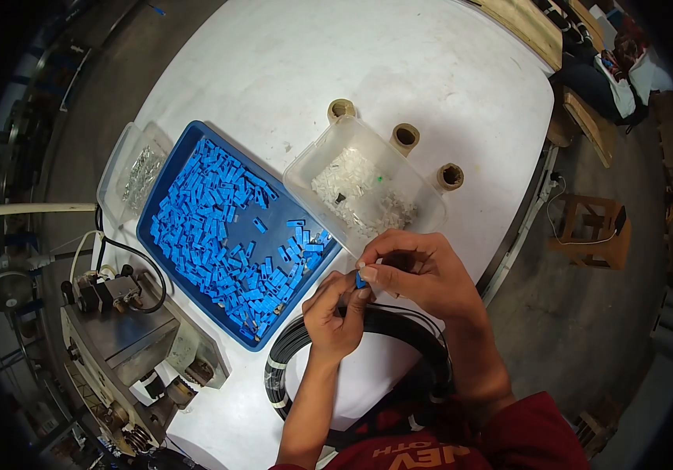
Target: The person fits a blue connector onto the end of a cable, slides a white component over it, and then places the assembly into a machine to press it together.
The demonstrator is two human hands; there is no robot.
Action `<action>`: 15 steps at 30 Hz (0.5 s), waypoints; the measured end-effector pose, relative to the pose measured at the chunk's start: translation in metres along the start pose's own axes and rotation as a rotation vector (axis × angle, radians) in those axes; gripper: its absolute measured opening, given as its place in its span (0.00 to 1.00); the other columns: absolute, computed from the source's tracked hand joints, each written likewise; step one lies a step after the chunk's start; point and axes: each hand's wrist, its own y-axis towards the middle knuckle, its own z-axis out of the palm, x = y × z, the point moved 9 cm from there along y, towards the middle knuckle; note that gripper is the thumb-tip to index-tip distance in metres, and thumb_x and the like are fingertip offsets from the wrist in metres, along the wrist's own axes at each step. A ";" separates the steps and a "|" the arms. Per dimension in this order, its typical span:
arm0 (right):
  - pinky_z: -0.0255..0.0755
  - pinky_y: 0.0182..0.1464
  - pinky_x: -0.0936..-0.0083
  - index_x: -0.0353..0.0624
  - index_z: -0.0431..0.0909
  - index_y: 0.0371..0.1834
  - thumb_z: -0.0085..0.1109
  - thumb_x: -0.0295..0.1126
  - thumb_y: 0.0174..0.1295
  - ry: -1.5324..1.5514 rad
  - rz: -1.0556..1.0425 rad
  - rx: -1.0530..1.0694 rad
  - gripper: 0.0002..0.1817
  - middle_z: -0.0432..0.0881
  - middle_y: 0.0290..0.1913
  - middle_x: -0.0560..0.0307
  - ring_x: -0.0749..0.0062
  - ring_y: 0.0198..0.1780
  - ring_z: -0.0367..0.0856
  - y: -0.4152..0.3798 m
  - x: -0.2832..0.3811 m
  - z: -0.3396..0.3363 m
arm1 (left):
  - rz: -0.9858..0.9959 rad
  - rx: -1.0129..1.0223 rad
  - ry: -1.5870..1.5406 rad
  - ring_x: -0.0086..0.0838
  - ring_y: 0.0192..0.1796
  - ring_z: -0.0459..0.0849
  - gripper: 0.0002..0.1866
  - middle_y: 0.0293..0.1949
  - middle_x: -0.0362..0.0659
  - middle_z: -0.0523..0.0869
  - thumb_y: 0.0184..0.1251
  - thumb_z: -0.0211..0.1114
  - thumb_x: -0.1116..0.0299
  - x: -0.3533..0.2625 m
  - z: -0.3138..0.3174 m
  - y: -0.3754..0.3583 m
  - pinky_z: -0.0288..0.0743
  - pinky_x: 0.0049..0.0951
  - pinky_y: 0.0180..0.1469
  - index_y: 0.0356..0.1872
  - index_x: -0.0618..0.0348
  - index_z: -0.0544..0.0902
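Between the fingertips of my left hand [335, 319] is a small blue plastic piece [360, 280], pinched and partly covered. My right hand [422, 274] meets it from the right, thumb and forefinger closed at the top of the piece. A tiny pale bit shows there, too small to name. Just beyond both hands stands a clear plastic bin [305, 157] holding many small white parts [344, 176]. To the left, a blue tray [262, 342] holds many similar blue pieces [203, 204]. Below my hands lies a coil of black cable [297, 341].
Three cardboard tubes [405, 137] stand on the white table [289, 55] behind the bin. Left of the tray is a clear container [121, 184] of small metal parts. A metal machine [129, 321] with a black hose sits at the table's left edge.
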 end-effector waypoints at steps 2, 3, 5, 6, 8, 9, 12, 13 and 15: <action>0.81 0.41 0.81 0.31 0.82 0.46 0.66 0.24 0.67 -0.014 0.023 -0.009 0.09 0.85 0.40 0.57 0.77 0.38 0.86 -0.001 -0.002 -0.001 | 0.021 0.009 0.016 0.23 0.31 0.82 0.12 0.30 0.44 0.84 0.64 0.66 0.87 -0.004 0.001 0.001 0.75 0.20 0.35 0.48 0.72 0.83; 0.81 0.41 0.81 0.31 0.82 0.46 0.66 0.24 0.67 -0.013 0.022 -0.010 0.09 0.85 0.40 0.57 0.77 0.38 0.86 -0.003 -0.001 0.000 | 0.041 0.017 0.032 0.23 0.31 0.82 0.12 0.30 0.44 0.83 0.65 0.66 0.87 -0.006 0.002 0.001 0.75 0.20 0.35 0.49 0.71 0.82; 0.79 0.37 0.83 0.32 0.83 0.46 0.66 0.25 0.67 0.046 0.123 -0.049 0.09 0.85 0.36 0.59 0.80 0.35 0.83 -0.006 -0.008 -0.002 | 0.021 -0.006 0.049 0.24 0.32 0.83 0.13 0.30 0.44 0.84 0.66 0.66 0.86 -0.009 0.003 -0.001 0.76 0.21 0.36 0.51 0.70 0.82; 0.79 0.37 0.83 0.32 0.83 0.46 0.66 0.25 0.67 0.046 0.123 -0.048 0.09 0.85 0.36 0.59 0.80 0.35 0.83 -0.007 -0.010 -0.001 | 0.000 -0.030 0.066 0.25 0.32 0.84 0.15 0.30 0.44 0.85 0.66 0.66 0.86 -0.008 0.003 -0.002 0.76 0.21 0.36 0.53 0.69 0.81; 0.75 0.34 0.86 0.33 0.83 0.46 0.67 0.26 0.67 0.029 0.082 -0.038 0.09 0.84 0.33 0.61 0.83 0.32 0.80 -0.008 -0.014 -0.001 | 0.009 -0.099 -0.075 0.26 0.33 0.85 0.16 0.31 0.44 0.86 0.67 0.65 0.85 0.001 0.004 -0.007 0.77 0.22 0.38 0.55 0.69 0.80; 0.75 0.34 0.86 0.33 0.83 0.46 0.67 0.26 0.67 0.030 0.082 -0.037 0.09 0.84 0.33 0.61 0.83 0.32 0.80 -0.008 -0.013 0.001 | 0.018 -0.167 -0.219 0.27 0.34 0.86 0.18 0.31 0.44 0.86 0.67 0.65 0.85 0.006 0.000 -0.010 0.77 0.23 0.39 0.58 0.68 0.79; 0.72 0.32 0.87 0.34 0.84 0.46 0.66 0.26 0.67 -0.027 0.061 -0.045 0.08 0.84 0.32 0.62 0.86 0.31 0.78 -0.009 -0.008 0.004 | 0.026 -0.082 -0.097 0.27 0.35 0.87 0.22 0.32 0.46 0.87 0.66 0.66 0.85 0.006 -0.001 -0.013 0.78 0.24 0.42 0.61 0.65 0.78; 0.72 0.32 0.87 0.34 0.84 0.46 0.66 0.27 0.67 -0.022 0.060 -0.053 0.09 0.84 0.32 0.63 0.86 0.31 0.78 -0.009 -0.009 0.004 | 0.026 -0.082 -0.097 0.27 0.35 0.87 0.22 0.32 0.46 0.87 0.66 0.66 0.85 0.005 -0.004 -0.012 0.78 0.24 0.42 0.61 0.65 0.78; 0.72 0.32 0.87 0.34 0.84 0.46 0.66 0.27 0.67 -0.019 0.059 -0.061 0.09 0.84 0.32 0.63 0.86 0.31 0.78 -0.009 -0.009 0.003 | 0.134 0.035 0.159 0.26 0.35 0.87 0.26 0.32 0.46 0.87 0.64 0.67 0.86 -0.009 0.003 -0.006 0.78 0.24 0.44 0.64 0.63 0.76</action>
